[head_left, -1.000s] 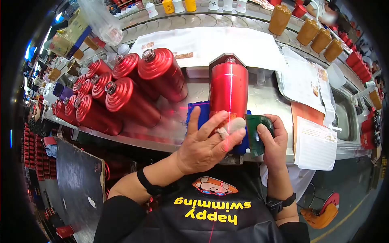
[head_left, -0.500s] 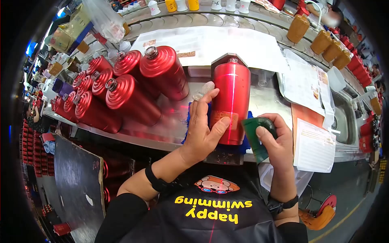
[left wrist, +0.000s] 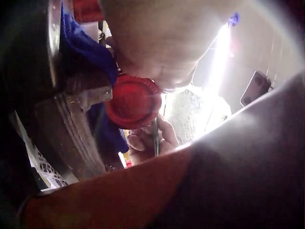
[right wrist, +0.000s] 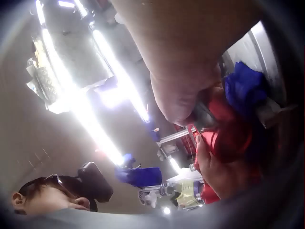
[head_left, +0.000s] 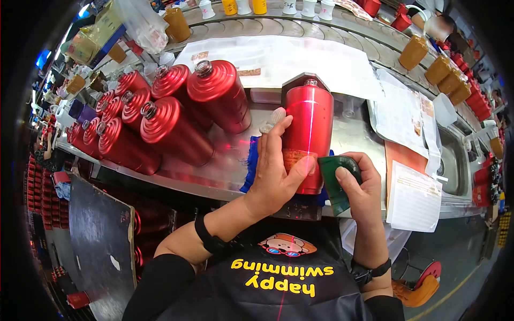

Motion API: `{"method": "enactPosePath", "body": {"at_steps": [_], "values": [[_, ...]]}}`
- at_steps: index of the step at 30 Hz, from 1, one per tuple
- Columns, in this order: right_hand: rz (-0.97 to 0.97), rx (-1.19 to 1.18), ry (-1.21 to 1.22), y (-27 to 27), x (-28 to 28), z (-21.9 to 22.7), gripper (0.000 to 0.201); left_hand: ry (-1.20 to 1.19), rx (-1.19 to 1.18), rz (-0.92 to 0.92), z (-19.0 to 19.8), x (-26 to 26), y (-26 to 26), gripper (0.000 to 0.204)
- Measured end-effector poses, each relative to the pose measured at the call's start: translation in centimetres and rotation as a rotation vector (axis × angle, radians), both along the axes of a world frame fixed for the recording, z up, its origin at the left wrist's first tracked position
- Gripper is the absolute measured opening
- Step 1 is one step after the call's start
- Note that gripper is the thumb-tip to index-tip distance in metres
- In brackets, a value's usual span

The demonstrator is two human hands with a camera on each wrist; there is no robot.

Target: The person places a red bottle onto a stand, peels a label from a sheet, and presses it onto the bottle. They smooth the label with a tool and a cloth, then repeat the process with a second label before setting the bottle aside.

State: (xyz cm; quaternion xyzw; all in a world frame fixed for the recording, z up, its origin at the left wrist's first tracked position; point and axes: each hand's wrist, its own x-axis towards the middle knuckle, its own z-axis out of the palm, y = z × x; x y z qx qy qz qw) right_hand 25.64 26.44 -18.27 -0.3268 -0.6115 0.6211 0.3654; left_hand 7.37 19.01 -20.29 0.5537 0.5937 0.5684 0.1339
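Note:
A glossy red bottle [head_left: 308,120] lies on a blue cloth [head_left: 250,166], its neck against a dark angled rest [head_left: 292,82]. My left hand [head_left: 272,179] holds its left side, thumb over the gold-patterned label [head_left: 292,157] near the base. One left finger wears a pale cover [head_left: 273,121]. In my right hand [head_left: 367,187] I pinch a green flexible scraper [head_left: 333,184], thumb on its face, its edge right at the bottle's right side by the label. The left wrist view shows the round red base [left wrist: 133,101]; in the right wrist view my right hand [right wrist: 183,90] partly hides the scraper.
Several upright red bottles [head_left: 217,96] stand close on the left of the metal bench. White paper sheets [head_left: 267,53] lie behind the bottle, and more papers [head_left: 415,198] at the right by a sink [head_left: 455,163]. A curved conveyor [head_left: 326,29] runs along the back.
My left hand has moved from across the bottle's lower front to its left side, uncovering the label. My right hand first drew the scraper slightly away, then brought it back against the bottle's right edge.

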Motion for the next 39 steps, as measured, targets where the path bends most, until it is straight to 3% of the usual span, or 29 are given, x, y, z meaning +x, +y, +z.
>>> {"method": "enactPosePath", "body": {"at_steps": [1,4,5,8,10,12,13,14,16,17,20,21,22,24,26,27,30,31,32,35,36,39], "values": [[-0.010,-0.019,0.007,0.0,0.1,-0.1,0.022,-0.025,0.000,0.002,-0.1,0.1,-0.2,0.070],[-0.026,-0.021,-0.012,0.0,0.3,-0.2,0.022,0.421,0.069,-0.001,0.1,-0.6,-2.9,0.070],[-0.032,-0.017,-0.008,0.1,0.3,-0.2,0.022,0.434,0.140,0.017,0.0,0.2,-3.3,0.058],[-0.037,0.010,-0.011,0.1,0.2,-0.5,0.021,0.845,0.176,0.012,-0.8,0.4,-3.7,0.053],[-0.046,0.067,-0.028,0.2,0.2,-0.4,0.020,0.834,0.164,-0.016,-0.3,0.6,-3.2,0.046],[-0.139,0.368,-0.151,-0.1,-0.2,0.5,0.021,0.774,0.147,-0.093,0.0,0.7,-2.7,0.040],[-0.188,0.518,-0.212,-0.2,-0.3,0.8,0.023,0.698,0.190,-0.143,-0.6,0.1,-2.6,0.052],[-0.154,0.864,-0.235,0.6,-0.4,0.8,0.030,0.597,0.167,-0.085,-1.0,-0.2,-2.8,0.059],[0.039,1.121,-0.239,0.1,-0.2,2.3,0.034,0.393,0.116,0.025,-1.9,-0.8,-3.4,0.073],[0.180,1.075,-0.262,-0.4,0.0,3.5,0.029,0.452,-0.004,0.026,-2.3,-1.7,-3.6,0.090],[0.448,0.662,-0.251,1.3,-0.6,4.5,0.028,0.512,0.016,0.059,-2.5,-2.3,-3.6,0.093],[0.334,0.263,-0.258,1.7,-1.2,4.4,0.026,0.551,0.021,0.057,-2.0,-2.3,-3.7,0.093],[0.062,0.500,-0.218,2.5,-2.1,3.3,0.026,0.589,0.026,0.055,-1.4,-2.3,-3.7,0.093],[-0.100,1.236,-0.422,3.4,-2.0,3.1,0.030,0.615,0.046,0.053,-1.1,-2.4,-3.7,0.094],[0.233,1.077,-0.293,0.5,-1.3,3.6,0.032,0.582,0.070,0.060,-1.2,-2.4,-3.7,0.095],[0.477,0.857,-0.226,0.2,-0.9,5.1,0.028,0.536,0.065,0.059,-1.6,-2.3,-3.4,0.095],[0.220,0.452,-0.337,2.1,-1.2,3.3,0.023,0.466,0.041,0.044,-2.6,-2.1,-3.4,0.096],[-0.047,0.521,-0.215,2.7,-2.0,2.6,0.020,0.477,0.046,0.043,-2.5,-2.1,-3.3,0.097],[-0.228,1.010,-0.365,4.0,-1.7,2.0,0.019,0.489,0.053,0.044,-2.3,-2.1,-3.2,0.097],[0.055,0.312,-0.065,-0.4,-1.8,3.6,0.019,0.508,0.041,0.057,-2.1,-1.9,-3.2,0.098],[0.082,0.392,-0.171,-0.3,-2.0,2.5,0.021,0.501,0.041,0.058,-2.1,-1.7,-3.2,0.098],[-0.007,0.294,-0.154,0.6,-2.5,0.7,0.020,0.525,0.037,0.057,-1.9,-1.8,-3.1,0.097]]}}
